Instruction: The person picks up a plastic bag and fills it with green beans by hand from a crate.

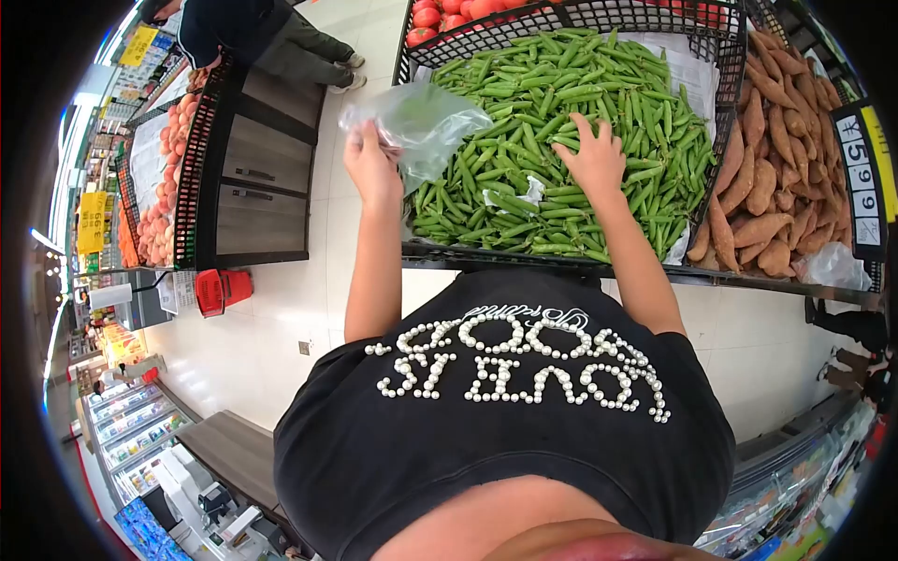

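My left hand (374, 168) is closed on a clear plastic bag (435, 126), which spreads to the right over the edge of the black crate (426, 251). Green pea pods (524, 93) are heaped in that crate. Over the middle of the heap, my right hand (597, 164) has its fingers apart and touches the pods. Some pods lie right by its thumb and fingertips; none is clearly gripped. A crumpled white scrap (533, 192) rests among the pods, below and left of this hand.
Sweet potatoes (776, 168) fill the crate to the right, beside a price sign (859, 178). Tomatoes (454, 14) sit behind the pods. To the left stand a cabinet (262, 178) with fruit on top, a red basket (224, 292) and another person (281, 47).
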`<state>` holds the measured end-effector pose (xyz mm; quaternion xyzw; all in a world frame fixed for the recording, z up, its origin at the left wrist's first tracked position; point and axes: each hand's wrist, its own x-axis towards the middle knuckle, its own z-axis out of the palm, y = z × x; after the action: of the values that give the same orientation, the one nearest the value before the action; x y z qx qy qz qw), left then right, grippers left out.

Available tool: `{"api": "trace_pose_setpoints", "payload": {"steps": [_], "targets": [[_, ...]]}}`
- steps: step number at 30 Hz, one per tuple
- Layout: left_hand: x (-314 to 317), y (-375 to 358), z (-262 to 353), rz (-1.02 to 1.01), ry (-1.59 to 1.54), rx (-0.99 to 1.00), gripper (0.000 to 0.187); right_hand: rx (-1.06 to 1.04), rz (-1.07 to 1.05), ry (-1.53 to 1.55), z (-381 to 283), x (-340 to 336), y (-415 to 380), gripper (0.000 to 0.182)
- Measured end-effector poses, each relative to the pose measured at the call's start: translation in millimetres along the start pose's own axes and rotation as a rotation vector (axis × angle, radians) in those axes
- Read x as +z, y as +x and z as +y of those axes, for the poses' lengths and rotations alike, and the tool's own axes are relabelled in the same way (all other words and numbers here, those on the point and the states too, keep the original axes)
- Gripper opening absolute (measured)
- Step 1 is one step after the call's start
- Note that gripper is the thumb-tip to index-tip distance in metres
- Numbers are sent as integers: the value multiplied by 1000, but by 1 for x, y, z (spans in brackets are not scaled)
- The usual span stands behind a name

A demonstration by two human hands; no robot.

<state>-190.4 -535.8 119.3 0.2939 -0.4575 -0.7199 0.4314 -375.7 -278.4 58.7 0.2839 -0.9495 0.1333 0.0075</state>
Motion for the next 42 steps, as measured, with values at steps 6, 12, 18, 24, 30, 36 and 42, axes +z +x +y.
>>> {"api": "trace_pose_setpoints", "payload": {"steps": [6,12,18,24,30,36,42], "targets": [[45,-12,43,-269,350,83,20,-108,-60,75,3,3,-8,58],[52,-42,48,-358,463,-6,26,-99,-40,465,29,-6,4,57],[55,-57,64,-354,396,34,27,52,-199,1256,40,-44,17,53],[70,-69,-2,-512,191,-267,33,150,-489,1647,17,-89,11,49],[88,-60,-55,-504,501,75,36,184,-761,1346,11,-74,-2,53],[111,-73,-39,-606,885,353,31,59,-974,1252,1,-76,-8,54],[111,-102,3,-673,1370,441,31,36,-1195,1274,-52,-59,9,27]]}}
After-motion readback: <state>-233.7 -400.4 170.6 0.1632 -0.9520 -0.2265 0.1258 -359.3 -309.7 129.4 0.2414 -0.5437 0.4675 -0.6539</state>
